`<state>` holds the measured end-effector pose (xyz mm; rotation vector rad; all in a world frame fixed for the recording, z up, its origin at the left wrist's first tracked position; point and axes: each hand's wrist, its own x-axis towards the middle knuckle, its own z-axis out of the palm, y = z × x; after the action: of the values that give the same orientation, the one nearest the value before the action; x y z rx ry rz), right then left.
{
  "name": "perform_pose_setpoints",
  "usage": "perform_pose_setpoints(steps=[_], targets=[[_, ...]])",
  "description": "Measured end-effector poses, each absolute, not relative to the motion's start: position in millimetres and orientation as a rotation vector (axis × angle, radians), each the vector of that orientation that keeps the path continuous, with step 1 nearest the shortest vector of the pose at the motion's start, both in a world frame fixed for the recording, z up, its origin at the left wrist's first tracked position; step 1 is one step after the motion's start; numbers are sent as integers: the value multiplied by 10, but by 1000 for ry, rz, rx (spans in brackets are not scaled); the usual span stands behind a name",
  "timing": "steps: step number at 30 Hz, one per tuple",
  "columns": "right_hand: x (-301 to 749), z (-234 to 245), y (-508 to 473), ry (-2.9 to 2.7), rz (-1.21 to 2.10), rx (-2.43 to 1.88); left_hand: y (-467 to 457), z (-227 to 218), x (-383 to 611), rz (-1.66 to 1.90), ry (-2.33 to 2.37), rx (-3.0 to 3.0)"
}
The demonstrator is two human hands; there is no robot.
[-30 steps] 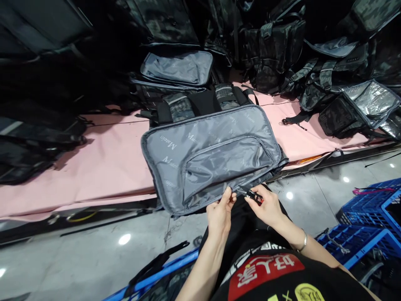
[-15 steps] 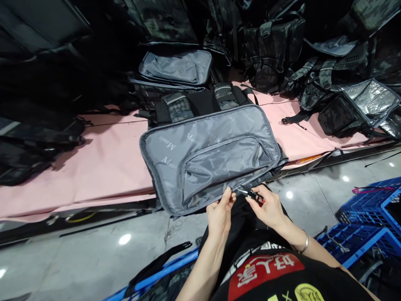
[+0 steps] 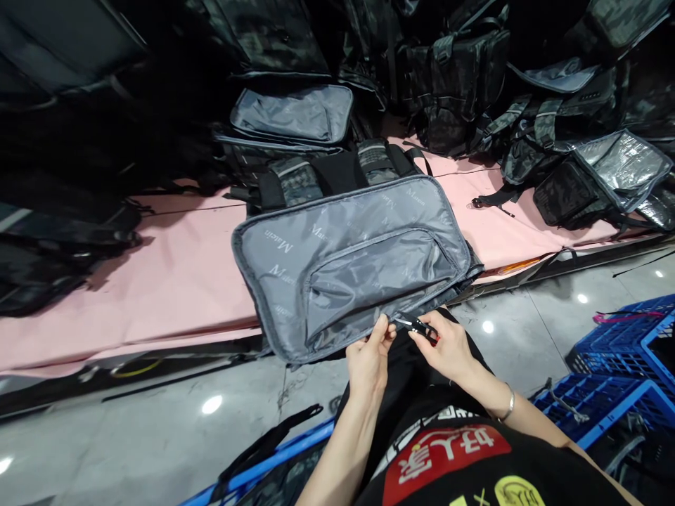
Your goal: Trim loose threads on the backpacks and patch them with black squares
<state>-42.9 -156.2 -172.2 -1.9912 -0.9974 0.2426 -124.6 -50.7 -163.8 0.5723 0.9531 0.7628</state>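
Observation:
An opened backpack [image 3: 348, 242] lies in front of me, its grey printed lining facing up and its camouflage shoulder straps at the far side. My left hand [image 3: 370, 355] pinches the near edge of the lining between thumb and fingers. In my right hand [image 3: 446, 344] is a small pair of scissors [image 3: 416, 325] with black and red handles. Their metal tips point left, at the lining's edge close beside my left fingertips. Whether the blades touch a thread there is too small to tell.
Pink cloth [image 3: 174, 281] covers the bench under the backpack. Several dark camouflage backpacks stand behind, and one with a silver lining [image 3: 625, 169] lies open at the right. Blue plastic crates [image 3: 606, 393] stand on the floor at the right, and a blue rim [image 3: 285, 450] shows below.
The scissors and my right hand have shifted slightly left, bringing the tips closer to my left fingers. My left hand keeps its pinch on the edge.

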Motion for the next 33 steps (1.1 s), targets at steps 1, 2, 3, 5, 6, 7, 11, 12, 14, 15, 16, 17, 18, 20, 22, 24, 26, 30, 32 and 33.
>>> perform_pose_setpoints(steps=[1,2,3,5,6,7,11,12,14,15,16,17,18,20,22,24,26,30,32,33], targets=[[-430,-1728,-1557,-998,239,-1991,-506,-1639,-1246,761,953,572],[-430,-1733,-1552,-998,236,-1989,-506,-1641,-1247,759,954,573],[-430,-1739,-1547,-994,232,-1984,-505,-1642,-1246,757,954,574],[-430,-1755,-1540,-982,226,-1965,-503,-1643,-1244,756,953,579],[-432,-1765,-1537,-970,223,-1952,-503,-1642,-1243,757,951,580],[-434,-1777,-1536,-952,226,-1937,-504,-1640,-1241,759,948,581],[-453,-1831,-1535,-806,311,-1850,-509,-1625,-1232,750,925,597],[-460,-1840,-1536,-770,341,-1830,-510,-1619,-1230,746,918,600],[-478,-1850,-1540,-750,354,-1809,-511,-1606,-1227,742,908,597],[-486,-1851,-1543,-766,334,-1808,-510,-1600,-1227,744,903,590],[-493,-1851,-1543,-788,306,-1809,-509,-1595,-1227,747,896,583],[-498,-1851,-1542,-801,284,-1810,-507,-1593,-1228,750,890,578],[-499,-1854,-1539,-798,282,-1808,-505,-1595,-1230,750,885,574],[-486,-1864,-1528,-732,340,-1785,-499,-1606,-1236,744,888,566],[-454,-1875,-1520,-642,409,-1754,-493,-1622,-1243,738,895,552],[-415,-1872,-1524,-607,434,-1746,-492,-1632,-1245,734,904,536],[-387,-1850,-1541,-629,431,-1773,-494,-1632,-1241,734,908,528],[-374,-1794,-1570,-760,390,-1814,-502,-1618,-1229,738,904,537],[-374,-1777,-1572,-826,355,-1832,-505,-1615,-1231,736,896,545],[-373,-1770,-1571,-856,337,-1844,-506,-1616,-1234,734,896,549]])
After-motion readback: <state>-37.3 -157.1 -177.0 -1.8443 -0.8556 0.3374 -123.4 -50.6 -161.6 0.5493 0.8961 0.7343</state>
